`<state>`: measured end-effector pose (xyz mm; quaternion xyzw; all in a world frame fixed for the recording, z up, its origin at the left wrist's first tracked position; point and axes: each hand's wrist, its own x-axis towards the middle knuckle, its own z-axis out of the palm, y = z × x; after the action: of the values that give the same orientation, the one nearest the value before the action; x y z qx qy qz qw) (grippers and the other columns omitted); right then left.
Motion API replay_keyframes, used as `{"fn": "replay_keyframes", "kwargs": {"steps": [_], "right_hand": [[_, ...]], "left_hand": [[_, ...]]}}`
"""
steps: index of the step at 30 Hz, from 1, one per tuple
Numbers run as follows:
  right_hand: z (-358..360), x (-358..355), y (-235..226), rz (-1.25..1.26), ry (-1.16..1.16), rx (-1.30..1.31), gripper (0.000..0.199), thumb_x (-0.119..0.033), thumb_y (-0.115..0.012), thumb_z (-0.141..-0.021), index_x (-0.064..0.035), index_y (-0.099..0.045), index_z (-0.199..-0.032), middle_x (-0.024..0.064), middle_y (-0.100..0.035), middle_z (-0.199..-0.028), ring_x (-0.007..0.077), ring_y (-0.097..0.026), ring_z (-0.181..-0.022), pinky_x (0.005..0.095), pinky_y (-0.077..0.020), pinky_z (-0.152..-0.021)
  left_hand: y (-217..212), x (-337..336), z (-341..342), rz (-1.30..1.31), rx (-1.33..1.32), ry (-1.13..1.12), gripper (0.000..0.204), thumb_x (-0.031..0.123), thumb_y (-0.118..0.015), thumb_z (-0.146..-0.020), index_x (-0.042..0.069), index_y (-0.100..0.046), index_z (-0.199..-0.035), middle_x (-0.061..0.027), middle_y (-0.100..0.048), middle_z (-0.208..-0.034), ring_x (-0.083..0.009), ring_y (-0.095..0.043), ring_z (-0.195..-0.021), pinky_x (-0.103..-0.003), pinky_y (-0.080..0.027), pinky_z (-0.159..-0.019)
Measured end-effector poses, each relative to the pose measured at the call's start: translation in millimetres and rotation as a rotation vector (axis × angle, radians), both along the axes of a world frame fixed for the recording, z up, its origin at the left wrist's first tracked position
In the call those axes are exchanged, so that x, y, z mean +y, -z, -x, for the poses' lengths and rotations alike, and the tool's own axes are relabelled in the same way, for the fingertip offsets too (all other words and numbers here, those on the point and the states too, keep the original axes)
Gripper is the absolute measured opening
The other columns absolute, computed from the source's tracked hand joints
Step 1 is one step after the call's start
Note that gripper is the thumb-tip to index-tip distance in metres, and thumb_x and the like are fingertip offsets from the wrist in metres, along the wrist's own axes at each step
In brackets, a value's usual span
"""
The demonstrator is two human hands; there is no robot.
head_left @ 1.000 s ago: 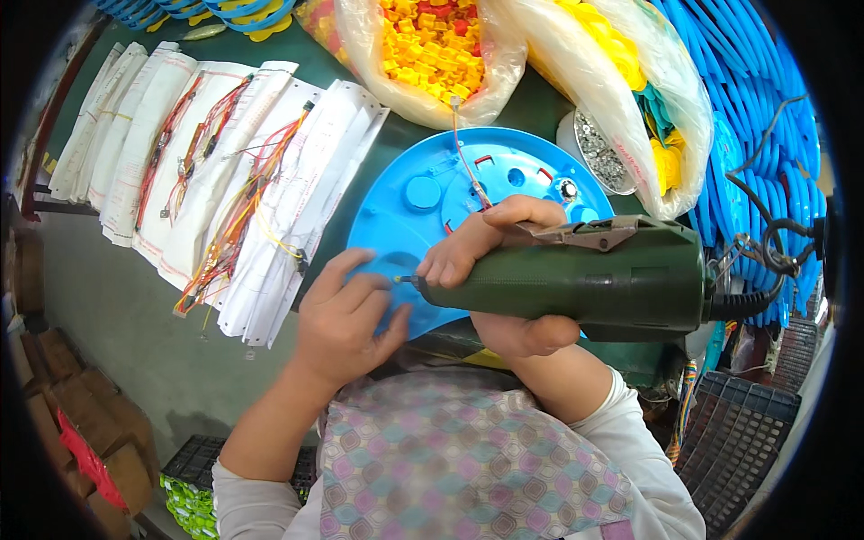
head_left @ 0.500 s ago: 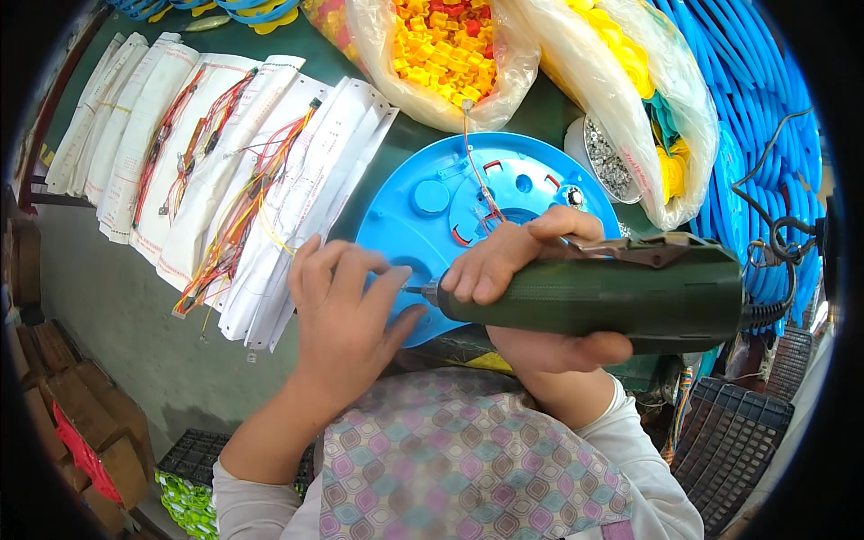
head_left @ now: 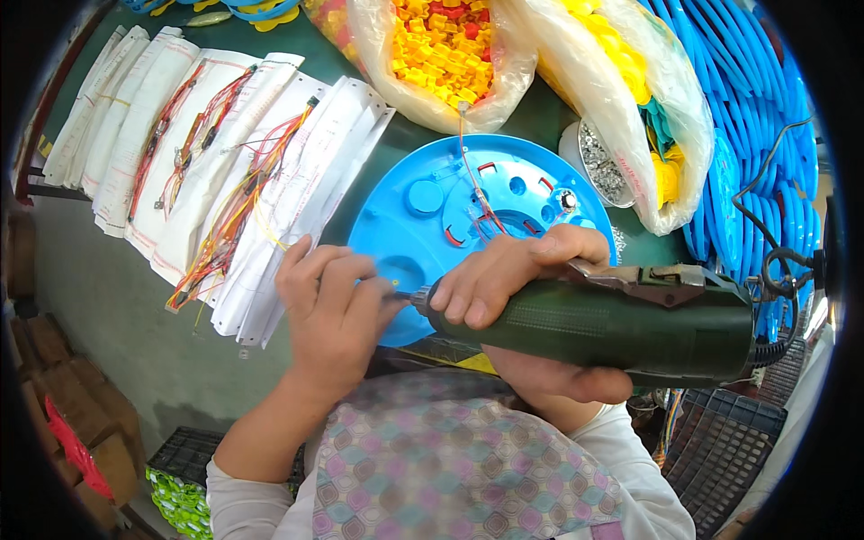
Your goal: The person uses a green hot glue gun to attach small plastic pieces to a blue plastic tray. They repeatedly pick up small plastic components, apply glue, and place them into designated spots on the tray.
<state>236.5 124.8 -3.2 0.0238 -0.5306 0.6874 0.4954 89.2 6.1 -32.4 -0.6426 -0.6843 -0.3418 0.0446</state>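
Observation:
My right hand point(head_left: 504, 279) is wrapped around a dark green electric screwdriver point(head_left: 612, 335), which lies nearly level with its bit pointing left. Close to the bit's tip, the thumb and fingers of my left hand point(head_left: 333, 310) are pinched together. Whatever they hold, if anything, is too small and too hidden to name. Beneath both hands, a round blue plastic housing point(head_left: 378, 225) rests on the table, its near part covered by them. A thin red and white wire with a small connector point(head_left: 465, 153) runs up from its middle. A small round part point(head_left: 568, 201) sits on its right side.
White cloth-like bundles point(head_left: 117, 171) with wire harnesses point(head_left: 256, 184) lie at left. Behind the housing stand a bag of yellow and red parts point(head_left: 441, 54), another bag point(head_left: 621, 117) and a tub of screws point(head_left: 603, 162). Stacked blue parts point(head_left: 747, 171) and the screwdriver's cord point(head_left: 765, 225) are at right.
The screwdriver has shifted slightly left and down, with its bit now at my left fingertips. My left hand has moved a little left, and its fingers have drawn together.

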Motion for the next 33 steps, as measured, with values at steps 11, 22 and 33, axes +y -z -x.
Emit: {"fn": "replay_keyframes", "kwargs": {"steps": [11, 22, 33], "right_hand": [[-2.6, 4.7, 18.6, -0.032, 0.025, -0.130, 0.104, -0.088, -0.062, -0.076, -0.0052, -0.041, -0.135, 0.0140, -0.065, -0.091, 0.0267, -0.067, -0.083, 0.0463, -0.0582, -0.082], [1.5, 4.1, 19.1, -0.045, 0.033, -0.186, 0.099, -0.086, -0.063, -0.078, -0.0052, -0.042, -0.131, 0.0141, -0.065, -0.091, 0.0264, -0.068, -0.083, 0.0462, -0.0586, -0.081], [4.9, 7.7, 16.5, -0.023, -0.063, -0.228, 0.096, -0.080, -0.075, -0.072, -0.0029, -0.049, -0.123, 0.0129, -0.067, -0.086, 0.0265, -0.069, -0.081, 0.0458, -0.0599, -0.080]], "left_hand": [[-6.0, -7.8, 3.4, 0.065, -0.038, 0.051, 0.047, 0.042, -0.091, -0.060, 0.007, -0.067, -0.080, -0.0064, -0.063, -0.112, -0.0335, -0.054, -0.120, -0.062, -0.038, -0.107], [3.5, -7.9, 3.6, 0.098, -0.050, 0.072, 0.037, 0.030, -0.090, -0.064, 0.006, -0.067, -0.081, -0.0078, -0.062, -0.114, -0.0372, -0.053, -0.121, -0.060, -0.043, -0.103], [6.3, -8.1, 3.8, 0.091, -0.076, 0.074, 0.036, 0.029, -0.090, -0.066, 0.005, -0.066, -0.079, -0.0082, -0.062, -0.114, -0.0373, -0.053, -0.121, -0.060, -0.043, -0.103]]}}
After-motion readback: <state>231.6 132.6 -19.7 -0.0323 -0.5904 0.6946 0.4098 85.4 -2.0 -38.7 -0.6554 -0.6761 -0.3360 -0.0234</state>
